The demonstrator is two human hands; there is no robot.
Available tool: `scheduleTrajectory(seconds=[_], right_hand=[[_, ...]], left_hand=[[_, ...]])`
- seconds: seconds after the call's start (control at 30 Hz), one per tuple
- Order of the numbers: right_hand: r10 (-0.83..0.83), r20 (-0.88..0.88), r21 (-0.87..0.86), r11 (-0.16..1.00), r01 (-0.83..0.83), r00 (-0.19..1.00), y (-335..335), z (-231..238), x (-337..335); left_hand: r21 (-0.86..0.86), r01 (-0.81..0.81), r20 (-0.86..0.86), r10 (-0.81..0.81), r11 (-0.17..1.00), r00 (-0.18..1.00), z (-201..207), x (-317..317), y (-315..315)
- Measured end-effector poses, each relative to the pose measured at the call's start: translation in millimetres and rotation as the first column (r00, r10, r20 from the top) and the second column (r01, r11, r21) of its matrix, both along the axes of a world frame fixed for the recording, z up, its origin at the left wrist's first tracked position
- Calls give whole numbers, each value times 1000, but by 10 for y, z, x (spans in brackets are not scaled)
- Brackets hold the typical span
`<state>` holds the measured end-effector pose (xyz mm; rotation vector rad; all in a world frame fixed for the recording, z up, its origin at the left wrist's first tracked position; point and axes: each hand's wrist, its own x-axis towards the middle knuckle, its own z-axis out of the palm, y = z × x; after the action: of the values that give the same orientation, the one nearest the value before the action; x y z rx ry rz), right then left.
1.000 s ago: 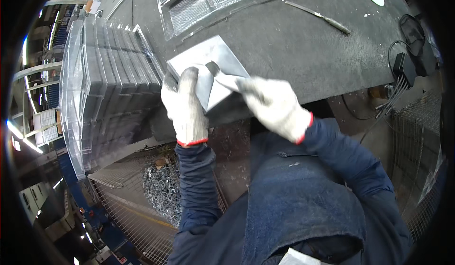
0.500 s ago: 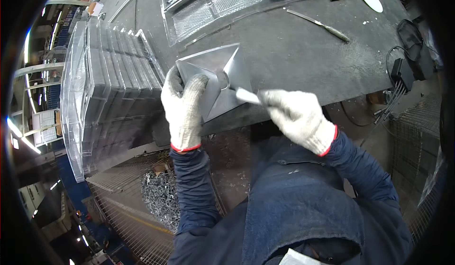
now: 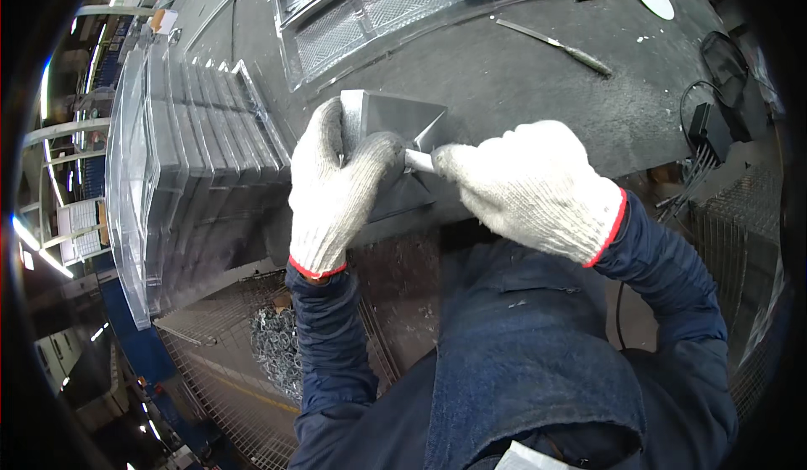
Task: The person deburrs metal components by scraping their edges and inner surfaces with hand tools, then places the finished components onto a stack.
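The grey moulded plastic part [image 3: 395, 146] sits at the near edge of the dark table [image 3: 521, 92], directly between both hands. The left hand [image 3: 332, 188] is clamped over its left side; the right hand [image 3: 530, 188] grips a slim pale tool [image 3: 418, 161] whose long axis runs left–right, tip touching the part. The part is matte and angular, with folded faces.

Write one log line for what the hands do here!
left hand: holds grey angular metal part | right hand: presses thin tool on it | dark table
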<state>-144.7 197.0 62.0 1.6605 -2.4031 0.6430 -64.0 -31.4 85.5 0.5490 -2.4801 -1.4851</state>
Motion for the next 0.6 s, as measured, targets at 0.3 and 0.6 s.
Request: scheduleTrajectory(seconds=[0.3,0.6], right_hand=[[-44,112,54,998,38,993,73,-120,-27],[3,-63,-13,1000,-4,998,-218,-512,-353]], left_hand=[[-50,28,72,-25,998,997,31,-104,12],[1,118,56,-118,993,991,-39,-243,-36]])
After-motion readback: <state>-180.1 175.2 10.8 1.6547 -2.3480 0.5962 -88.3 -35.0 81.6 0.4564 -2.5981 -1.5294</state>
